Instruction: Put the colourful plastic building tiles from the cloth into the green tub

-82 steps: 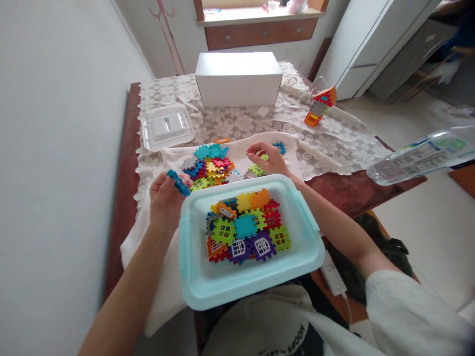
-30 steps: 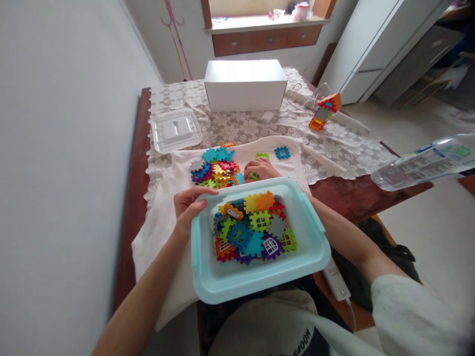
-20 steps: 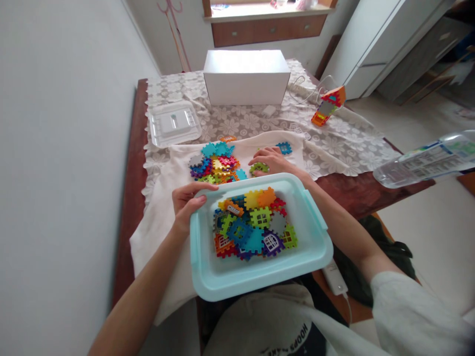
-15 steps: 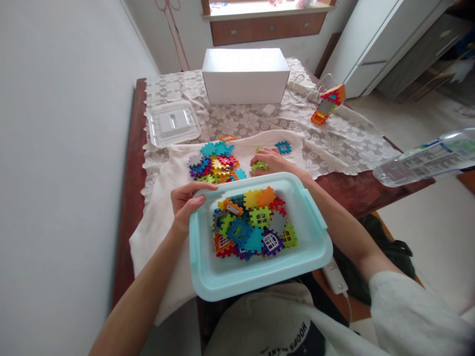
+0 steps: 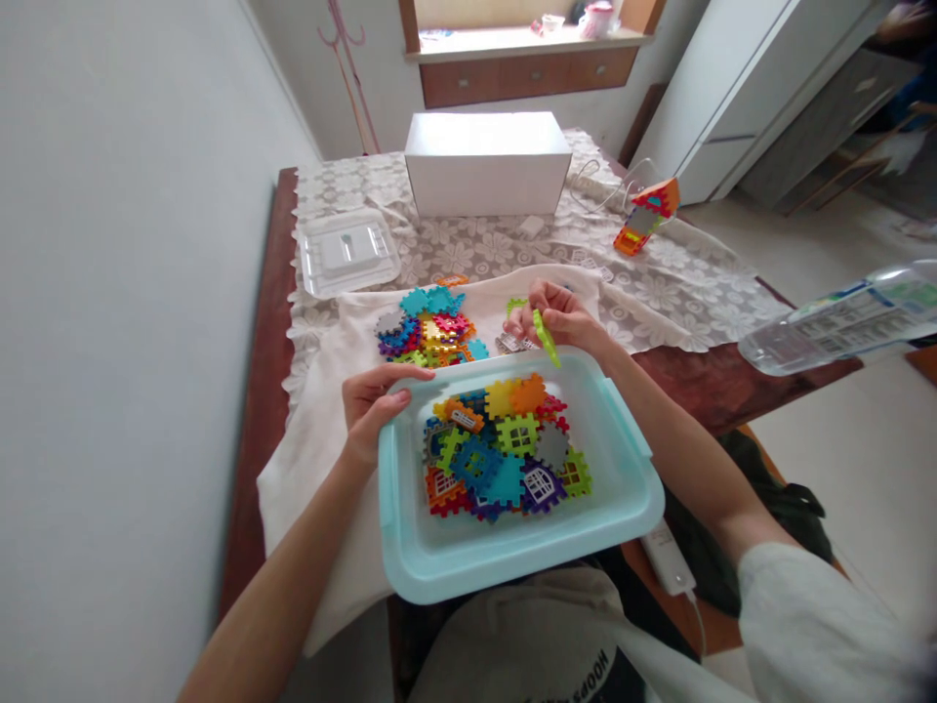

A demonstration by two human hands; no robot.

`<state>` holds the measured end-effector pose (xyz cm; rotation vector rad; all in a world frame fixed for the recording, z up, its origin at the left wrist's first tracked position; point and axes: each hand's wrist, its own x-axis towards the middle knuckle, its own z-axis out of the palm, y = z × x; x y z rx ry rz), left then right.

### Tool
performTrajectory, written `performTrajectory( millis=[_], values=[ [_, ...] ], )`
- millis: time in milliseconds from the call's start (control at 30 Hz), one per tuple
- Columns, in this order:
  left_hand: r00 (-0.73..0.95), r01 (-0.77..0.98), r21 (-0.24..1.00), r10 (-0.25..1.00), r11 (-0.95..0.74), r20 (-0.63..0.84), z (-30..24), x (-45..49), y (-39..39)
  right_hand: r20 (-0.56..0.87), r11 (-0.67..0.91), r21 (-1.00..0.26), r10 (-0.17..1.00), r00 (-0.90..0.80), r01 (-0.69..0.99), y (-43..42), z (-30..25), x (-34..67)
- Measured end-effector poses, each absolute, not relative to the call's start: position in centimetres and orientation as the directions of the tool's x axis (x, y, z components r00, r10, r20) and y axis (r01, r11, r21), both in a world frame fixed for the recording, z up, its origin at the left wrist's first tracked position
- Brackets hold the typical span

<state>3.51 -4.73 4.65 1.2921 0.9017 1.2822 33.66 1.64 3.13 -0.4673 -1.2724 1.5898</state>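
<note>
My left hand [image 5: 373,408] grips the left rim of a light blue plastic tub [image 5: 622,503], thumb on top. Inside lie colourful interlocking building tiles [image 5: 505,454], some with window grids. Pinched in my right hand [image 5: 554,310] is a green building tile [image 5: 546,337], held on edge just above the tub's far rim. Beyond that rim, a heap of mixed tiles [image 5: 431,327] rests on a white cloth [image 5: 314,439]. A grey tile [image 5: 512,344] and another green one lie close to my right hand, partly covered by it.
At the back of the table stands a white box [image 5: 487,181]. A clear plastic lid [image 5: 347,254] lies at left on the lace tablecloth. An assembled tile model [image 5: 645,217] stands at right, with a plastic bottle [image 5: 841,317] nearer. A wall runs along the left.
My right hand has lifted the green building tile off the cloth and brought it up to the tub's far rim. My left hand keeps its grip on the tub.
</note>
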Motion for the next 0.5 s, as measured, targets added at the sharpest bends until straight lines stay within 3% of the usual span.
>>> performTrajectory(
  millis=[100,200,367,433,500],
  values=[
    [0.147,-0.158,0.974,0.972,-0.160,0.183,4.7,3.6,-4.7,0.302,0.043,-0.910,0.750,-0.589,-0.412,0.8,3.6,34.0],
    [0.144,-0.149,0.973,0.969,-0.179,0.200,4.7,3.6,-4.7,0.345,0.114,-0.906,0.755,-0.557,-0.407,0.8,4.4,35.0],
    [0.131,-0.126,0.972,0.968,-0.197,0.213,4.4,3.5,-4.6,0.562,0.503,-0.826,0.771,-0.300,-0.255,0.0,7.7,36.0],
    [0.122,-0.119,0.972,0.969,-0.200,0.215,4.3,3.5,-4.7,0.678,0.673,-0.731,0.694,-0.242,-0.116,-1.3,9.8,35.1],
    [0.115,-0.115,0.971,0.968,-0.210,0.223,4.4,3.6,-4.7,0.758,0.810,-0.587,0.552,-0.347,0.005,-3.3,12.4,33.4]
  ],
)
